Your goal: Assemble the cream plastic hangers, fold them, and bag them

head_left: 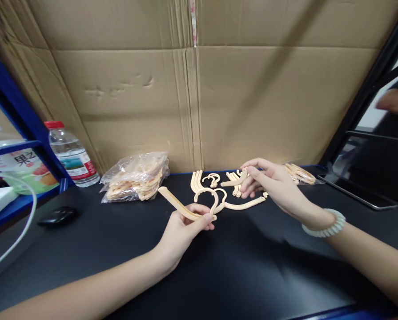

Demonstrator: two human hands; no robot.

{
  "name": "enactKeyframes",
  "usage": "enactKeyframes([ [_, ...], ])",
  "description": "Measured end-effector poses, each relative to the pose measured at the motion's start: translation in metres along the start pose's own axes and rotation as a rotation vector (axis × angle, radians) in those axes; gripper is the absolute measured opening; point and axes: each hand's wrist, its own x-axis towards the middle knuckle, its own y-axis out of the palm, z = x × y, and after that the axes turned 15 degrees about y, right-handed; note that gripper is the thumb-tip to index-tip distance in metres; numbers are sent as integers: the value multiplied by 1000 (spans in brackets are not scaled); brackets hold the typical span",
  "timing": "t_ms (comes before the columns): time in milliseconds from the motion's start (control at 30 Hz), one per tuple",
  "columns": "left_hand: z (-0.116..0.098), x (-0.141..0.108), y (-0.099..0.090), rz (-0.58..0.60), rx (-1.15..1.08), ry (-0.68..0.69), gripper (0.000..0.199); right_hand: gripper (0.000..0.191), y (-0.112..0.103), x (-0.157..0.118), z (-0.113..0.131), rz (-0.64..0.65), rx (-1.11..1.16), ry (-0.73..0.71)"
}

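My left hand [188, 224] is closed on a beige plastic hanger arm [175, 202] and a curved hanger hook [212, 195], pinched together at their ends. The arm slants up to the left and the hook curls above my fingertips. My right hand [275, 186] pinches another hanger arm [234, 181] between thumb and fingers, over the back of the table. Behind my left hand lies a hanger [245, 204] with a hook and spread arms. Loose hanger arms [196, 181] stand in a row, with small hooks [212, 179] to their right. More arms [235, 189] lie partly behind my right hand.
A clear bag of hanger parts [135, 178] sits at the back left, a smaller bag [300, 173] at the back right. Further left are a water bottle [74, 155] and a black mouse [58, 216]. A dark tablet-like panel [359, 191] lies right. Cardboard [135, 98] walls the back.
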Motion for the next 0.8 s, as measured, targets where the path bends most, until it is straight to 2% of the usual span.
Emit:
enactKeyframes([
  [133,-1,0,0,-15,-5,1,22,31,8,-6,-4,107,133,197],
  [300,-2,0,0,-11,2,7,23,25,17,-7,-18,185,232,278],
  [433,-1,0,0,-7,-2,-5,22,24,21,-8,-23,185,339,363],
  [533,-1,0,-2,23,28,20,19,33,23,-9,-27,201,436,407],
  [667,0,0,-4,57,62,24,17,21,28,-9,-34,240,476,437],
  [800,0,1,-6,61,46,23,17,20,38,-12,-39,270,463,418],
])
